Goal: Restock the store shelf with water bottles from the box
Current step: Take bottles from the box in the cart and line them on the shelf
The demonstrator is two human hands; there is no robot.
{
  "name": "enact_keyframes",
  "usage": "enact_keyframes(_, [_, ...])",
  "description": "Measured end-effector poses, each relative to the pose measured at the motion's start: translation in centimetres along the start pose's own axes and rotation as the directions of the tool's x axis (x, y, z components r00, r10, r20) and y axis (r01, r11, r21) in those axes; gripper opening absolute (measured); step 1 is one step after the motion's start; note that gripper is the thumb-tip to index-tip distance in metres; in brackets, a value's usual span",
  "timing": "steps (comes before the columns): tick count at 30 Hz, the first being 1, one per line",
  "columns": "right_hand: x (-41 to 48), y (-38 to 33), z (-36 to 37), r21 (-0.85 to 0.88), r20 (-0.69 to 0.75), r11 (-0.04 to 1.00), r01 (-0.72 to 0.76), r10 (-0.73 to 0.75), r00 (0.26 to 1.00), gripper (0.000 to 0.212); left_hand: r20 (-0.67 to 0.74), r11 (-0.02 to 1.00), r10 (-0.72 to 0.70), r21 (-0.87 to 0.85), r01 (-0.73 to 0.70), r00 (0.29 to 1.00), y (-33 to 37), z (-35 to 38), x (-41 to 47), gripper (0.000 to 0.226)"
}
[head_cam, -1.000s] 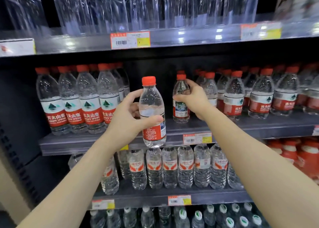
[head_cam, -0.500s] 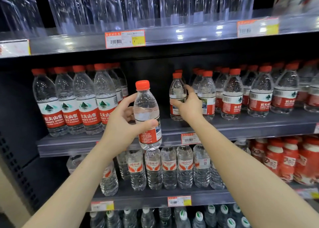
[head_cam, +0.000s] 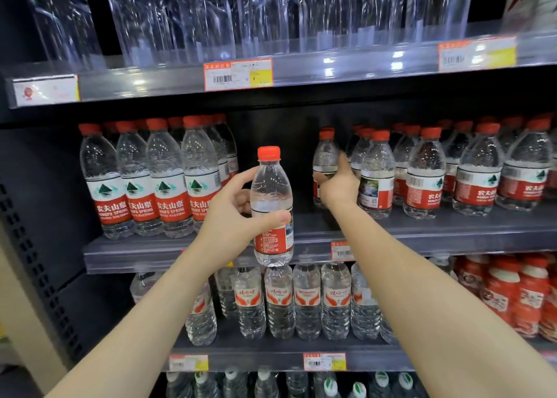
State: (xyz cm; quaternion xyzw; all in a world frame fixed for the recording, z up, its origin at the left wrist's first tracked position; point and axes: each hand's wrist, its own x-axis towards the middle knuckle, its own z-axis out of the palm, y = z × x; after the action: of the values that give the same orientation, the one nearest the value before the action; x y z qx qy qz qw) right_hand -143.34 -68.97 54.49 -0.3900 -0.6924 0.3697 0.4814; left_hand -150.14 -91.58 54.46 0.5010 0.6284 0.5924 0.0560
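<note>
My left hand (head_cam: 233, 219) grips a small red-capped water bottle (head_cam: 272, 198) upright in front of the middle shelf (head_cam: 452, 235). Further in, my right hand (head_cam: 339, 183) is wrapped around another small red-capped bottle (head_cam: 325, 156) that stands on that shelf beside a row of like bottles (head_cam: 425, 174). A dark gap in the shelf lies between this bottle and the larger red-label bottles (head_cam: 150, 180) at the left. The box is out of view.
Clear tall bottles fill the top shelf (head_cam: 301, 69). Below the middle shelf stand white-label water bottles (head_cam: 304, 301) and red drink bottles (head_cam: 512, 292) at the right. The bottom row holds green- and white-capped bottles (head_cam: 328, 385). A dark perforated shelf upright (head_cam: 33, 262) stands at left.
My right hand has pushed its bottle deeper onto the shelf, toward the row at the right. My left hand has lowered its bottle slightly and kept its grip.
</note>
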Motion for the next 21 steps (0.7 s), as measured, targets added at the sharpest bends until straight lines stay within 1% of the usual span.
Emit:
enact_keyframes(5, [0.5,-0.3,0.1,-0.048,0.029,0.997,-0.057,0.058,0.998,0.074,0.003,1.0,-0.005,-0.015,0.005,1.0,-0.1,0.2,0.5,0.078])
enact_keyframes(10, [-0.2,-0.4,0.7,-0.135,0.033,0.989,-0.055,0.06,0.998,0.09,0.006,1.0,0.016,-0.017,-0.015,1.0,0.0,0.4,0.6,0.078])
enact_keyframes(13, [-1.3,-1.1,0.4,-0.213,0.046,0.971,-0.11,0.123,0.991,0.096,0.007,1.0,0.025,-0.007,-0.025,1.0,0.0,0.7,1.0,0.079])
enact_keyframes(14, [-1.7,-1.4,0.1,-0.233,0.04,0.966,-0.114,0.126,0.991,0.094,0.009,1.0,0.028,-0.011,-0.028,1.0,0.0,0.8,1.1,0.08])
enact_keyframes(15, [-2.0,-1.5,-0.4,-0.25,0.035,0.964,-0.093,0.105,0.994,0.085,0.013,0.999,0.034,-0.016,-0.034,0.999,0.1,1.1,1.4,0.08])
enact_keyframes(17, [-2.5,-1.6,-1.4,-0.266,0.046,0.964,-0.017,0.031,0.998,0.057,0.019,0.999,0.042,-0.029,-0.042,0.999,0.2,1.7,2.0,0.081])
enact_keyframes(18, [-2.6,-1.4,-2.1,-0.257,0.06,0.966,0.011,0.005,0.998,0.047,0.021,0.998,0.043,-0.037,-0.042,0.999,0.4,2.0,2.5,0.081])
enact_keyframes(21, [-2.7,-0.5,-4.0,-0.194,0.1,0.98,0.05,-0.031,0.995,0.037,0.018,0.998,0.043,-0.041,-0.043,0.999,0.6,3.7,4.0,0.086])
